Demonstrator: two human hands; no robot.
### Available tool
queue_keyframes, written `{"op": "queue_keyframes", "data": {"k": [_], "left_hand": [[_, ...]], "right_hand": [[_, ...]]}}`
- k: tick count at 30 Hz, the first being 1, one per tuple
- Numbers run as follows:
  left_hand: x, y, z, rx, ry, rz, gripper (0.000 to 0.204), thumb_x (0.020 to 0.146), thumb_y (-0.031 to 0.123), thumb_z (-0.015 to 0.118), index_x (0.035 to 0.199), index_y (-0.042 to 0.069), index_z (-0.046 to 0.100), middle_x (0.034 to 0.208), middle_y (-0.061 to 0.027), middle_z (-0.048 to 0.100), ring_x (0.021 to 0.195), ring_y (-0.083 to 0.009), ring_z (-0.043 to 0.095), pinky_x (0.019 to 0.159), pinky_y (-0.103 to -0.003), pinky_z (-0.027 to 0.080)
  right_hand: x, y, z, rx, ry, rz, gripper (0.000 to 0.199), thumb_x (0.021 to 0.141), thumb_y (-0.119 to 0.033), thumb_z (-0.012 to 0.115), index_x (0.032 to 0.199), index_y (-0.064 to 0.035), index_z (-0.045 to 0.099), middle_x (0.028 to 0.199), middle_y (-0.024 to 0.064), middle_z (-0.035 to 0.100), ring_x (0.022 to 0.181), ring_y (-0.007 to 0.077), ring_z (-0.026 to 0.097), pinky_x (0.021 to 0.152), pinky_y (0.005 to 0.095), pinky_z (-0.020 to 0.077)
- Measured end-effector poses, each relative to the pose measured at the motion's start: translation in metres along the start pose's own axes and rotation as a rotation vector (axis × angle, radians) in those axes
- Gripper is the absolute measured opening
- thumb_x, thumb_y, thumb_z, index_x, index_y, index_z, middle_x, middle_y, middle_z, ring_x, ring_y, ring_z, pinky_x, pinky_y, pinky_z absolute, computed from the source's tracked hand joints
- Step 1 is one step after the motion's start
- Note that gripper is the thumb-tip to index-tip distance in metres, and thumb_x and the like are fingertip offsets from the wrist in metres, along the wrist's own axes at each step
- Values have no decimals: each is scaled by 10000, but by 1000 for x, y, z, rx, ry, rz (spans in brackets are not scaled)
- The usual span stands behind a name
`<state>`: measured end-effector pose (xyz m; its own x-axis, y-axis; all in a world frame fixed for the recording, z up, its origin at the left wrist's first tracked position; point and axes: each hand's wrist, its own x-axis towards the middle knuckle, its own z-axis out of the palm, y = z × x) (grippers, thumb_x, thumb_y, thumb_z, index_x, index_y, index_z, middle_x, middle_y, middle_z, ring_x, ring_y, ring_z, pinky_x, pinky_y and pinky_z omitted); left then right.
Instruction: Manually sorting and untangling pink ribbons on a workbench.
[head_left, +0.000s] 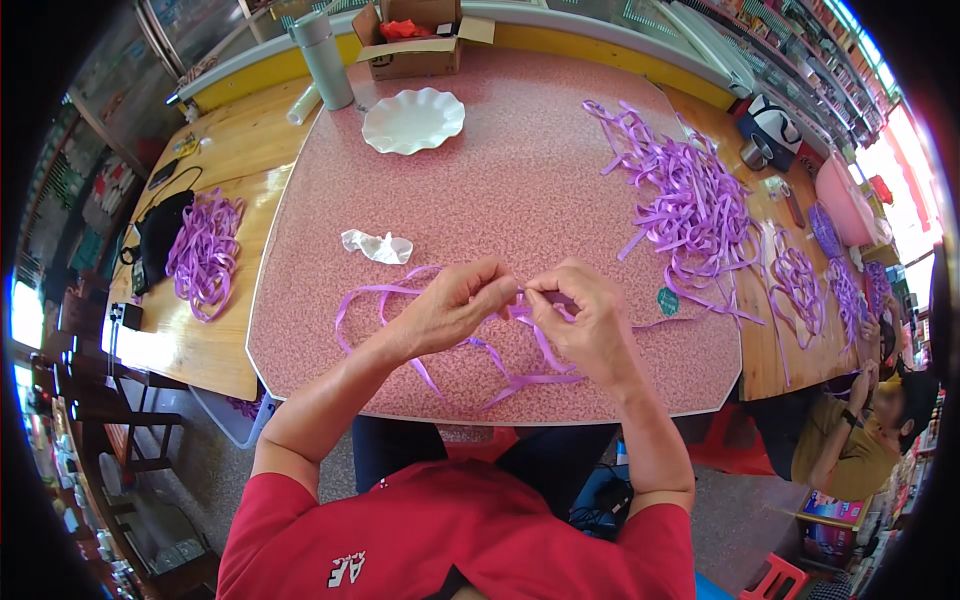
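Note:
My left hand [462,302] and my right hand [588,318] meet above the near part of a pink speckled table [490,200]. Both are closed in a pinch, fingertips almost touching, on a thin purple ribbon [525,380]. What lies right between the fingertips is too small to make out. Loops of the ribbon spread over the tabletop under my wrists, and one strand trails off to the right. A crumpled white tissue [378,247] rests beyond my left hand. To the right of my right hand is a small green round piece [667,301].
A big tangled heap of purple ribbons [690,195] covers the table's far right. Farther back stand a white scalloped plate [413,121], a pale green flask [322,60] and an open cardboard box [415,55]. More ribbons [207,250] lie at left. Another person [850,440] sits at right.

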<state>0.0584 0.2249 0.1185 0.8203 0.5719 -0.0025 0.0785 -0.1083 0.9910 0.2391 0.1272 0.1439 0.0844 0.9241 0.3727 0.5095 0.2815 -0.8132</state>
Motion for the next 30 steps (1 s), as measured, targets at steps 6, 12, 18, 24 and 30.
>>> {"op": "queue_keyframes", "data": {"k": [6,12,18,24,30], "left_hand": [[11,-2,13,172,74,205,414,1057,378,441,978,-3,582,864,-57,601,844,-147,573,788,-292,475],[11,-6,25,148,82,140,319,1056,290,473,960,0,564,841,-35,554,807,-118,536,743,-283,474],[12,-27,25,-115,86,116,245,1054,255,481,1029,18,535,921,-22,577,894,-112,556,839,-274,476],[4,-20,13,-333,-35,83,205,1036,245,522,1056,42,541,996,-34,583,987,-128,557,924,-324,460],[3,-11,16,-602,-8,159,127,1014,192,565,1032,66,572,1083,-44,599,1041,-128,550,953,-318,446]], "right_hand": [[5,-11,-9,-246,21,-194,125,783,22,717,873,-25,644,807,85,619,675,192,630,574,306,483],[-7,5,-3,-320,90,-209,150,780,26,714,890,-34,631,786,102,603,671,244,639,573,338,499],[-9,14,-5,-122,68,-103,128,848,6,696,973,-16,681,805,43,634,682,134,623,573,261,474],[-2,15,-25,545,-37,415,99,917,-67,680,1001,-18,700,765,-42,606,672,30,547,565,181,415],[-3,37,-17,739,69,536,122,890,-110,733,985,-39,707,749,-34,619,579,8,442,506,174,323]]}}
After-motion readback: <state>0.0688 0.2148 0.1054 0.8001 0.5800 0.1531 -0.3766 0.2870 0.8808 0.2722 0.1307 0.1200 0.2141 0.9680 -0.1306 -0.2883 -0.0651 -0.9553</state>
